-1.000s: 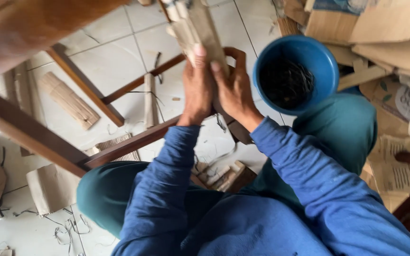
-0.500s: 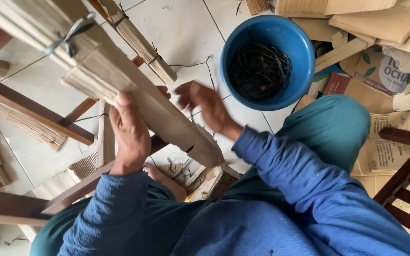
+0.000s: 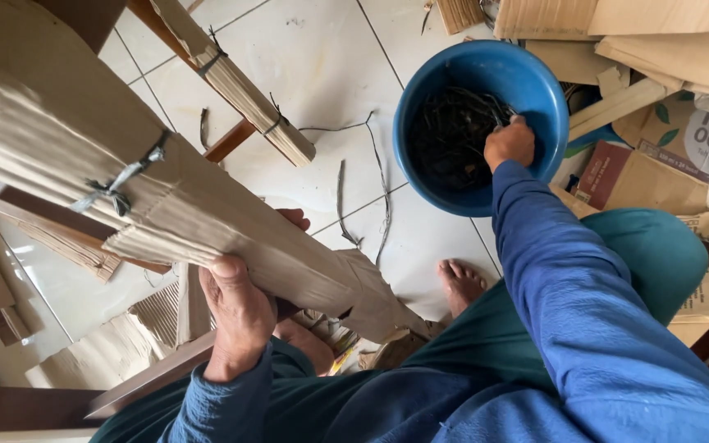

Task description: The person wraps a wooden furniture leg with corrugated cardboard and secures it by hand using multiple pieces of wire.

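Big folded cardboard bundle (image 3: 149, 213) slanting across the lap, tied with dark strips, probably light yet stiff, best gripped at its folded edge; left hand (image 3: 240, 316) clamped right there. Right hand (image 3: 509, 143) down inside blue bucket (image 3: 420, 90) among dark ties (image 3: 449, 139), fingers hidden, cannot tell

r hand (image 3: 509, 144) fingertips hidden in blue bowl (image 3: 420, 90)

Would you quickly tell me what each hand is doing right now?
Left hand: closed around the cardboard bundle wrapped on the chair leg.
Right hand: inside the blue bowl, among the dark ties; its grip cannot be told.
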